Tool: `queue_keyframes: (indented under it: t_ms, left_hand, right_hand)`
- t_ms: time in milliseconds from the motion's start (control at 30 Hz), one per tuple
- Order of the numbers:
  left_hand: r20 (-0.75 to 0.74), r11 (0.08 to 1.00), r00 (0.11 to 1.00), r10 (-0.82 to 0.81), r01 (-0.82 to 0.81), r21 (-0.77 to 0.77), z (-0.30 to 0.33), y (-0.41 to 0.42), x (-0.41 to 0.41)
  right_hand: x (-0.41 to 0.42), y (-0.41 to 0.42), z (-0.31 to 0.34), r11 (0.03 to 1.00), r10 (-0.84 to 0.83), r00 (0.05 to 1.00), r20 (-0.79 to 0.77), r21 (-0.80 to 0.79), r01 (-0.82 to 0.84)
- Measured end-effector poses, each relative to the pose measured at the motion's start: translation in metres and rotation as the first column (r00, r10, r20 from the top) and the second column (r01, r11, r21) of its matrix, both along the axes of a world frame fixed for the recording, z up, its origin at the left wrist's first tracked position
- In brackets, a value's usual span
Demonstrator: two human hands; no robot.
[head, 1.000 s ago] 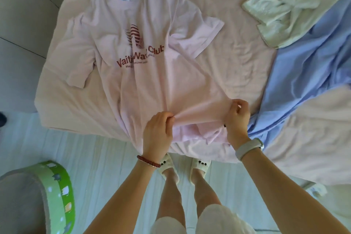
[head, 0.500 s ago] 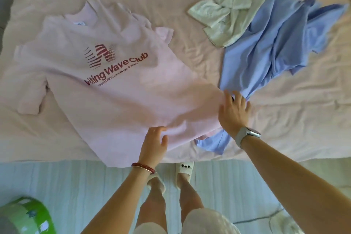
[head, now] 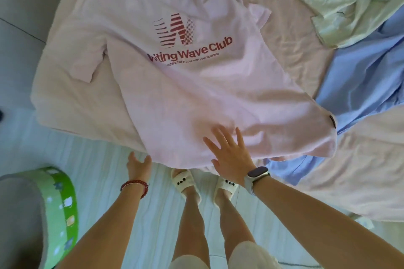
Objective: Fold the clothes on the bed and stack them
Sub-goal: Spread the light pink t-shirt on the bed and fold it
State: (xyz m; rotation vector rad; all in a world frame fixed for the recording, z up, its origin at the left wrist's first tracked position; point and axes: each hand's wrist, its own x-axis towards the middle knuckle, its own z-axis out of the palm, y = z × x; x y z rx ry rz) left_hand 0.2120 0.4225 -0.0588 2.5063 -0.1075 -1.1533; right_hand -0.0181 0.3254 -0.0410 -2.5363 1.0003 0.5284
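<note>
A pale pink T-shirt (head: 196,85) with a red "Wave Club" print lies spread face up on the bed (head: 290,35), its hem hanging over the near edge. My right hand (head: 229,155), fingers straight and spread, lies flat on the shirt's hem near the bed's edge. My left hand (head: 138,165) hovers with relaxed fingers just off the hem's left corner and holds nothing. A crumpled blue garment (head: 360,76) lies to the right, partly under the pink shirt's corner. A pale green garment (head: 349,0) is bunched at the far right.
A cream blanket (head: 360,170) covers the bed's near right part. A round green-rimmed stool (head: 59,209) stands on the floor at lower left. My feet in white slippers (head: 185,181) stand against the bed's edge on a pale floor.
Both hands let go of the shirt's hem, and the shirt now lies flat. My right hand moved left from the blue garment onto the hem; my left hand slid off to the left.
</note>
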Motion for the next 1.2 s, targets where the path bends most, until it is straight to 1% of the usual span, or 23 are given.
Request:
queue_keyframes:
  t_ms: [67, 133, 200, 267, 300, 333, 367, 400, 433, 467, 533, 567, 600, 633, 667, 700, 733, 767, 833, 900, 967, 1067, 1200]
  left_hand:
    - [-0.073, 1.000, 0.997, 0.013, -0.015, -0.028, -0.016, 0.004, 0.011]
    - [-0.123, 0.998, 0.992, -0.034, 0.028, -0.057, -0.026, 0.002, 0.016]
    - [-0.072, 0.987, 0.992, -0.103, 0.093, -0.127, -0.027, -0.005, 0.015]
    - [0.014, 0.965, 0.997, -0.080, 0.081, -0.250, -0.021, -0.013, 0.010]
    - [0.035, 0.947, 0.997, -0.066, 0.074, -0.314, -0.016, -0.015, 0.007]
    - [0.067, 0.924, 0.995, -0.071, 0.091, -0.372, -0.008, -0.015, 0.005]
    - [0.101, 0.901, 0.991, -0.089, 0.123, -0.415, 0.001, -0.014, 0.004]
    - [0.120, 0.881, 0.986, -0.111, 0.154, -0.447, 0.010, -0.013, 0.003]
    - [0.113, 0.865, 0.986, -0.122, 0.162, -0.474, 0.019, -0.010, 0.005]
    - [0.076, 0.852, 0.989, -0.127, 0.148, -0.502, 0.028, -0.006, 0.008]
    - [-0.044, 0.839, 0.988, -0.148, 0.102, -0.535, 0.041, 0.004, 0.017]
    - [-0.107, 0.850, 0.981, -0.159, 0.081, -0.520, 0.043, 0.011, 0.022]
    - [-0.149, 0.880, 0.974, -0.169, 0.081, -0.468, 0.043, 0.019, 0.027]
    - [-0.156, 0.916, 0.970, -0.186, 0.114, -0.384, 0.041, 0.028, 0.032]
    - [-0.142, 0.946, 0.968, -0.205, 0.159, -0.282, 0.038, 0.038, 0.036]
    - [-0.116, 0.965, 0.968, -0.223, 0.201, -0.171, 0.033, 0.048, 0.039]
    - [-0.089, 0.969, 0.966, -0.243, 0.237, -0.071, 0.029, 0.058, 0.042]
    - [-0.070, 0.963, 0.961, -0.268, 0.269, 0.005, 0.024, 0.066, 0.045]
    - [-0.068, 0.938, 0.944, -0.322, 0.328, 0.110, 0.018, 0.074, 0.053]
    - [-0.114, 0.920, 0.930, -0.350, 0.364, 0.145, 0.018, 0.070, 0.058]
    - [-0.121, 0.909, 0.915, -0.385, 0.399, 0.121, 0.023, 0.062, 0.062]
    - [-0.034, 0.873, 0.875, -0.484, 0.485, 0.054, 0.036, 0.044, 0.066]
    - [0.069, 0.816, 0.817, -0.572, 0.575, -0.051, 0.052, 0.006, 0.067]
  right_hand:
    - [0.012, 0.007, -0.009, 0.990, 0.133, 0.991, -0.034, -0.043, -0.134]
    - [0.019, 0.014, -0.018, 0.970, 0.228, 0.970, -0.086, -0.064, -0.234]
    - [0.022, 0.015, -0.026, 0.963, 0.250, 0.957, -0.146, -0.063, -0.261]
    - [0.026, 0.009, -0.021, 0.970, 0.212, 0.957, -0.200, -0.074, -0.231]
    - [0.030, 0.005, -0.012, 0.978, 0.162, 0.969, -0.188, -0.097, -0.183]
    - [0.032, 0.002, -0.005, 0.983, 0.082, 0.990, -0.119, -0.154, -0.100]
    - [0.033, -0.001, -0.002, 0.982, -0.015, 0.999, 0.036, -0.188, 0.022]
    - [0.033, -0.003, 0.004, 0.976, -0.129, 0.973, 0.191, -0.148, 0.158]
    - [0.033, -0.005, 0.010, 0.958, -0.248, 0.912, 0.327, -0.055, 0.281]
    - [0.034, -0.006, 0.017, 0.937, -0.330, 0.856, 0.398, 0.029, 0.348]
    - [0.034, -0.004, 0.032, 0.940, -0.325, 0.836, 0.442, 0.056, 0.336]
    - [0.033, -0.001, 0.034, 0.958, -0.273, 0.853, 0.445, 0.041, 0.285]
    - [0.032, 0.003, 0.034, 0.973, -0.229, 0.897, 0.379, 0.074, 0.218]
    - [0.031, 0.007, 0.032, 0.978, -0.184, 0.948, 0.260, 0.145, 0.150]
    - [0.029, 0.011, 0.028, 0.966, -0.126, 0.988, 0.086, 0.238, 0.102]
    - [0.028, 0.014, 0.023, 0.943, -0.061, 0.994, -0.089, 0.321, 0.087]
    - [0.028, 0.018, 0.020, 0.921, -0.021, 0.980, -0.200, 0.377, 0.097]
    - [0.031, 0.022, 0.019, 0.905, -0.016, 0.969, -0.246, 0.409, 0.119]
    - [0.040, 0.028, 0.018, 0.898, -0.053, 0.966, -0.255, 0.411, 0.158]
    - [0.053, 0.032, 0.021, 0.905, -0.070, 0.970, -0.234, 0.394, 0.160]
    - [0.064, 0.033, 0.026, 0.907, -0.145, 0.971, -0.192, 0.367, 0.208]
    - [0.077, 0.027, 0.035, 0.875, -0.326, 0.934, -0.146, 0.326, 0.357]
    - [0.077, 0.006, 0.044, 0.812, -0.490, 0.865, -0.103, 0.307, 0.497]
